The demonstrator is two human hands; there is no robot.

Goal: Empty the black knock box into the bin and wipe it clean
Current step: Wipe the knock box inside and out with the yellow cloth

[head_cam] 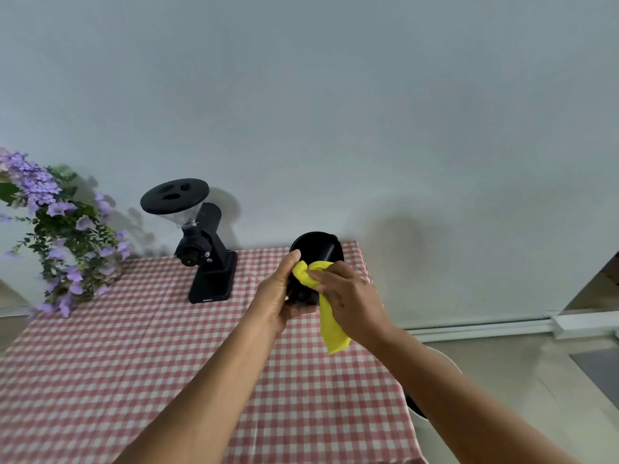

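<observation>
Coffee grinder (pixel 204 242) and flowers (pixel 60 229) stand clear on the table (pixel 134 363). Left hand (pixel 281 296) grips the knock box (pixel 316 252), tilted; contents not visible. Right hand (pixel 348 296) clutches a yellow cloth (pixel 330 323) against it, bin (pixel 432 413) below.

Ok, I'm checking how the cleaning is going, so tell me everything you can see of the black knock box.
The black knock box is a round, matte, plastic-looking cup with a dark bar across its open mouth. It is held in the air over the checked table's far right corner, tilted. The left hand grips its side and base; the right hand presses a yellow cloth against its rim and outer wall. No grounds are visible inside.
</observation>
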